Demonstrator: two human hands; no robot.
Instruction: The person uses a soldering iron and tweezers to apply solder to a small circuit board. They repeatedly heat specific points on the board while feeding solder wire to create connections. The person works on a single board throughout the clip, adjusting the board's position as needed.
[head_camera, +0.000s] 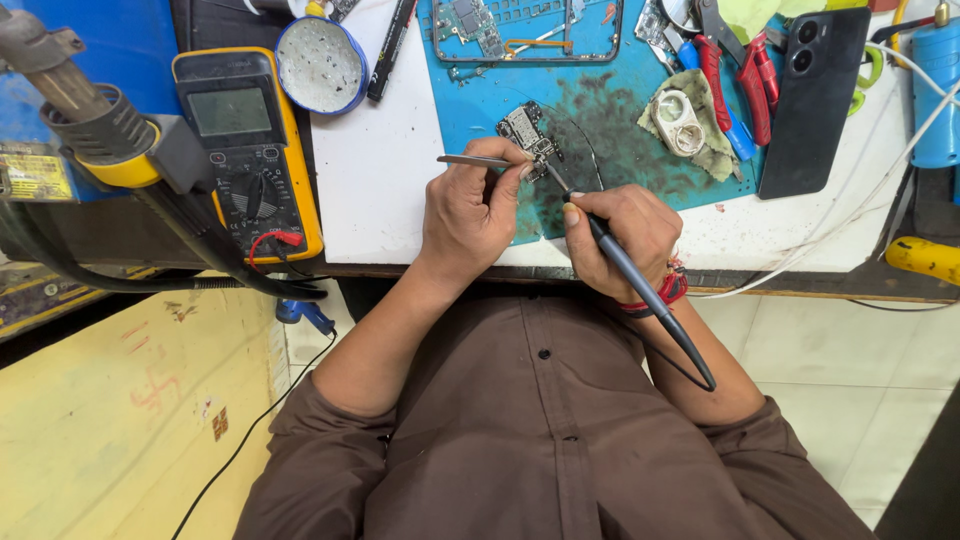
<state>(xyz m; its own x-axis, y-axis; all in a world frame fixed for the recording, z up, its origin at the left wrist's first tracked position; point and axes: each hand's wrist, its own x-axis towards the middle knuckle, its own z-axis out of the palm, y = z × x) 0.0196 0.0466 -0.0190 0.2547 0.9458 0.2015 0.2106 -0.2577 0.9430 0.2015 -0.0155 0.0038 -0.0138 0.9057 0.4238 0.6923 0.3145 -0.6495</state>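
A small circuit board (527, 132) lies on a stained blue work mat (590, 120). My left hand (470, 210) pinches metal tweezers (480, 161) whose tips reach toward the board's near edge. My right hand (625, 235) grips a dark soldering iron (640, 290) like a pen, its tip touching the board by the tweezers. The iron's cable trails back over my wrist and brown sleeve.
A yellow multimeter (245, 145) and hot-air nozzle (90, 110) sit left. A round tin (320, 62) stands behind. An opened phone frame (530, 30), red-handled pliers (735, 70), tape roll on cloth (680, 125) and a black phone (815, 100) lie beyond. White cables cross right.
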